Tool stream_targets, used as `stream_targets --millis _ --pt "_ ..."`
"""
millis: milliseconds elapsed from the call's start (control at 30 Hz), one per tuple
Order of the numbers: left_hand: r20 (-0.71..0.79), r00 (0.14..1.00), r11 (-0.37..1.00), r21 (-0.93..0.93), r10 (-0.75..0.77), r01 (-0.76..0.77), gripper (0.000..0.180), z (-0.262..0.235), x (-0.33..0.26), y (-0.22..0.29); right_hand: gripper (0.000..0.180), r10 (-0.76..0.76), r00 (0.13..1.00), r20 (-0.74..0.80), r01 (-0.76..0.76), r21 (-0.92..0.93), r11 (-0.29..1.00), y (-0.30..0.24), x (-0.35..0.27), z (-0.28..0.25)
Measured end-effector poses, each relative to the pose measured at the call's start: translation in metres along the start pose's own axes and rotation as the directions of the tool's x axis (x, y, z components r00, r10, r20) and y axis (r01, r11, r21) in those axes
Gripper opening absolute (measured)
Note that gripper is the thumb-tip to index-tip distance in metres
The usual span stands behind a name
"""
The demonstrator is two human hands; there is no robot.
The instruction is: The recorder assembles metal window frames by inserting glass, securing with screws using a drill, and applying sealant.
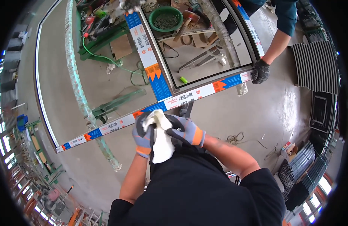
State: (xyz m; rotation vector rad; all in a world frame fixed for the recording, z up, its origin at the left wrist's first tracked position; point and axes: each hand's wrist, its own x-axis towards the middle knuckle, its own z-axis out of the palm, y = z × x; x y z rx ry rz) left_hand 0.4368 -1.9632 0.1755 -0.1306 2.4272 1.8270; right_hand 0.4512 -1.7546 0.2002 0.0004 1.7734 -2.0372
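Observation:
A crumpled white cloth (163,147) is bunched up in front of my body and hangs down toward my black shirt. My left hand (143,136), in a grey and orange work glove, is closed on the cloth's left side. From the right, my right hand (186,130), in a matching glove, pinches the cloth near its top. Just beyond both hands runs the near edge of a large window frame (125,120), wrapped in blue, white and orange printed film. A glazed sash (204,80) with a dark border sits in the frame's right part.
A co-worker's dark-gloved hand (261,71) grips the frame's right corner. Another gloved hand (130,4) shows at the far edge. Wrapped support bars (76,83) pass under the frame. A green bowl of screws (166,19) and tools lie beyond; corrugated dark panels (315,67) stand right.

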Motion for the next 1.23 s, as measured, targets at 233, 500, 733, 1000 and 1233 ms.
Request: stream_targets --millis 233,500,733,1000,1233 --pt "-0.283 0.944 0.981 0.143 0.17 -0.134 0.024 -0.024 0.055 0.017 0.033 -0.111 0.954 -0.28 -0.046 -0.499 0.865 0.014 -0.01 -0.099" --pt "0.07 0.887 0.702 0.584 0.457 -0.408 0.048 0.032 0.079 -0.01 0.032 -0.556 0.68 -0.477 -0.295 -0.873 0.388 0.043 0.046 -0.22" --pt "0.166 0.932 0.766 0.534 0.322 -0.359 0.048 0.047 0.077 -0.034 0.027 -0.394 0.676 -0.623 -0.483 -0.778 0.401 0.04 0.065 -0.207" --pt "0.376 0.828 0.574 0.598 0.416 -0.56 0.037 0.049 0.138 -0.04 0.022 -0.4 0.662 -0.634 -0.533 -0.773 0.343 0.047 0.066 -0.21" --pt "0.432 0.752 0.496 0.569 0.498 -0.656 0.046 0.051 0.216 -0.049 0.019 -0.389 0.638 -0.665 -0.571 -0.747 0.34 0.042 0.073 -0.203"
